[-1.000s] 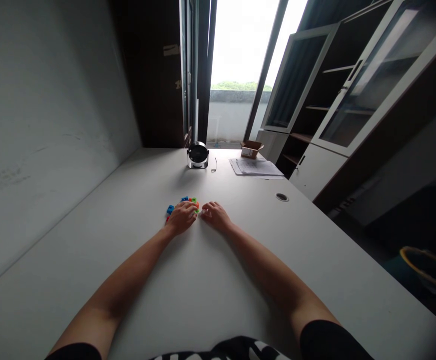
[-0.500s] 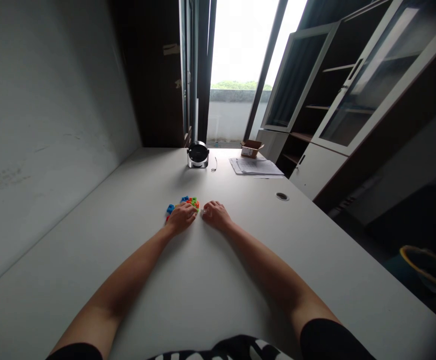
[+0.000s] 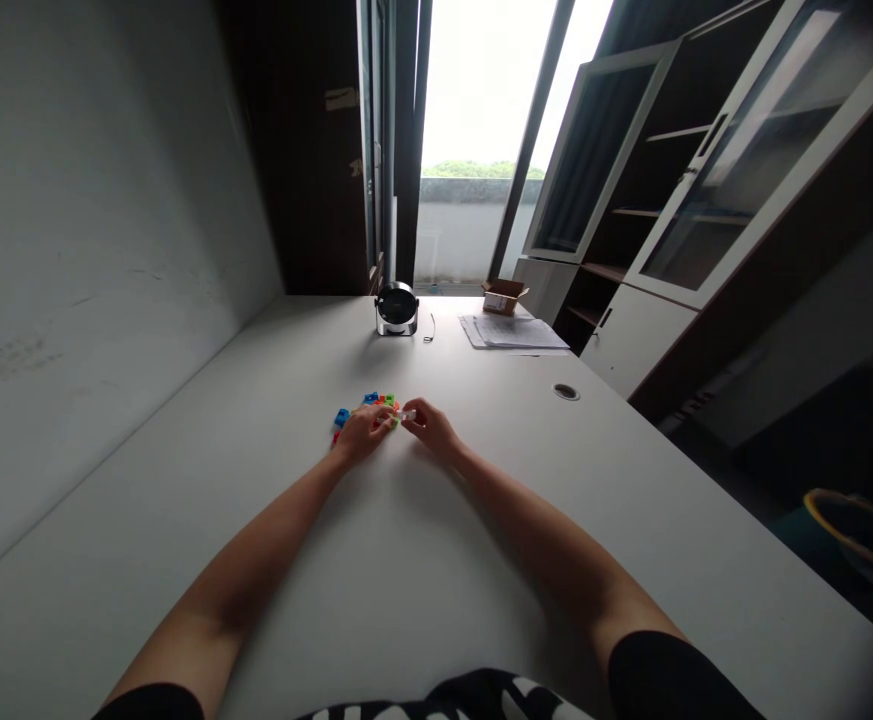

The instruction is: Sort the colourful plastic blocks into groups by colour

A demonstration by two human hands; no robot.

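My right hand (image 3: 430, 428) pinches a small white block (image 3: 407, 415) between thumb and fingers, just above the white table (image 3: 406, 560). Close by on its left, my left hand (image 3: 363, 432) has its fingers bent together. Something pale shows at its fingertips, too small to make out. The white block reaches toward those fingertips; whether they touch is unclear. Around and behind my left hand lies a group of coloured toy bricks, among them a blue brick (image 3: 341, 417), another blue brick (image 3: 371, 398) and a green brick (image 3: 389, 399). Red and orange bricks are partly hidden by that hand.
At the table's far side stand a round black device on a stand (image 3: 397, 308), a thin cord (image 3: 430, 328), papers (image 3: 518, 333) and an open cardboard box (image 3: 503, 296). A cable hole (image 3: 566, 392) is at the right. A wall (image 3: 106, 250) borders the left.
My right hand has lifted slightly and turned, bringing the white block up toward my left fingertips. My left hand has shifted only a little. The bricks on the table stay in place.
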